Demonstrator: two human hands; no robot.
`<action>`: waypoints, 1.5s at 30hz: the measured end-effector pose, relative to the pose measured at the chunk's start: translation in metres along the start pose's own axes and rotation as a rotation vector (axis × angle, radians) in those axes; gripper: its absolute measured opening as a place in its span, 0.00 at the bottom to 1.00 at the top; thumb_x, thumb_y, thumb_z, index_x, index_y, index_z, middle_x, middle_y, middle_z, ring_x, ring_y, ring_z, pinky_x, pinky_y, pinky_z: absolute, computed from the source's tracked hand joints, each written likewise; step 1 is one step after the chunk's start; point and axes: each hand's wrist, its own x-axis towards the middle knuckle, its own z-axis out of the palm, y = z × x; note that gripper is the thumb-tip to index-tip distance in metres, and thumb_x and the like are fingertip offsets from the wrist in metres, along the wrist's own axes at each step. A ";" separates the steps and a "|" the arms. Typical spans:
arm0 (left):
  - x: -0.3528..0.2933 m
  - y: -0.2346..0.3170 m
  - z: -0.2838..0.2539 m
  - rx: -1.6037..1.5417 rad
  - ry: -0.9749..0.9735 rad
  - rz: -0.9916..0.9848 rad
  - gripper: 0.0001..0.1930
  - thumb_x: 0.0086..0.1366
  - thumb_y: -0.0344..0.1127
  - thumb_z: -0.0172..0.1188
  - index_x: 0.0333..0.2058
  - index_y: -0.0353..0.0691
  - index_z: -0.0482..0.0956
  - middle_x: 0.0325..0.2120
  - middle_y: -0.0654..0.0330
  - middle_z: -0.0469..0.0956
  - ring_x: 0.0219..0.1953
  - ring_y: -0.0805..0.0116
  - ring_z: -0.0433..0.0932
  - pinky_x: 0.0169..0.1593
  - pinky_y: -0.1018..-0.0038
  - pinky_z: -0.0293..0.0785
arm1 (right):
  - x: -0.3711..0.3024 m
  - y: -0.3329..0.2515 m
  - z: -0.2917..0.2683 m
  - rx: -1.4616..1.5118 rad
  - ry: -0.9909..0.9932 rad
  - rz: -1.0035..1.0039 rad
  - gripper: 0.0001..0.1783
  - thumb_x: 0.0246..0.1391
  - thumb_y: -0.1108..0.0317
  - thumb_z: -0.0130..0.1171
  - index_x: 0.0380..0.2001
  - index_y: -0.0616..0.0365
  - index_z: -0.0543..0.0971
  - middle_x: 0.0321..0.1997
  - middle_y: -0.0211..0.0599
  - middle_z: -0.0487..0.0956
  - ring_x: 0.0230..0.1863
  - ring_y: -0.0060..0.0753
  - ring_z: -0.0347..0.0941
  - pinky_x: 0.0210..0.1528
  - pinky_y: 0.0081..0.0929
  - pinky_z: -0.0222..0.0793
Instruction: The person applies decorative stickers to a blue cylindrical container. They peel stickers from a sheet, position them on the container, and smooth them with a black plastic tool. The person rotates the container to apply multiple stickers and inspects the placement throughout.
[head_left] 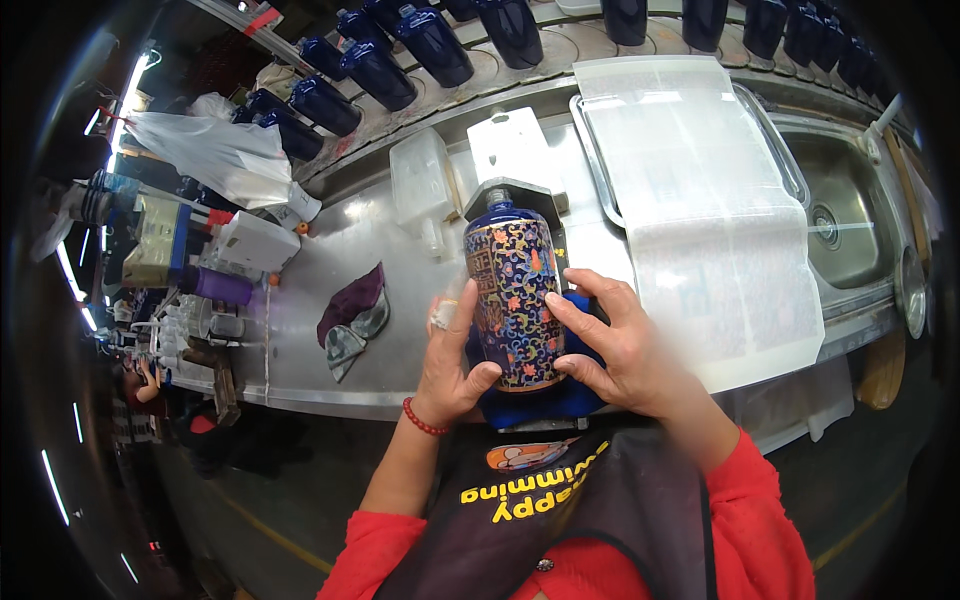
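Observation:
A dark blue bottle (520, 310) with a colourful floral pattern and a gold-toned panel lies in front of me, its neck pointing away. My left hand (452, 362) holds its left side, thumb near the base; a pale band wraps one finger. My right hand (622, 348) grips the right side, fingertips and thumb pressed on the patterned surface. Beneath the bottle's lower end is a blue cloth (548, 404). The neck rests by a dark-edged bracket on a white block (505, 140).
Translucent white sheets (715, 265) cover a tray on the right, beside a metal sink (850, 230). A clear plastic container (418, 175) stands behind the bottle. To the left lies a purple and grey cloth (352, 318). Several plain blue bottles (435, 45) line the conveyor at the back.

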 end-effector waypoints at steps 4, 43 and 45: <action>-0.007 0.003 -0.001 0.025 0.017 0.033 0.57 0.64 0.74 0.52 0.74 0.31 0.47 0.68 0.39 0.63 0.71 0.46 0.61 0.74 0.46 0.34 | 0.003 -0.001 -0.004 -0.001 0.032 0.025 0.41 0.48 0.64 0.73 0.65 0.61 0.70 0.66 0.57 0.67 0.61 0.60 0.68 0.62 0.47 0.68; 0.039 -0.010 -0.007 0.127 0.128 0.087 0.43 0.67 0.66 0.56 0.71 0.43 0.63 0.66 0.41 0.65 0.69 0.41 0.60 0.71 0.40 0.40 | 0.051 0.003 -0.010 -0.024 -0.222 0.204 0.52 0.50 0.53 0.75 0.74 0.52 0.60 0.74 0.58 0.55 0.61 0.55 0.69 0.64 0.45 0.68; 0.040 -0.010 -0.007 0.135 0.131 0.097 0.44 0.66 0.67 0.56 0.71 0.42 0.63 0.66 0.41 0.65 0.70 0.41 0.59 0.71 0.39 0.40 | 0.053 0.004 -0.012 -0.028 -0.265 0.200 0.54 0.49 0.53 0.76 0.75 0.52 0.59 0.74 0.57 0.55 0.63 0.56 0.68 0.65 0.46 0.68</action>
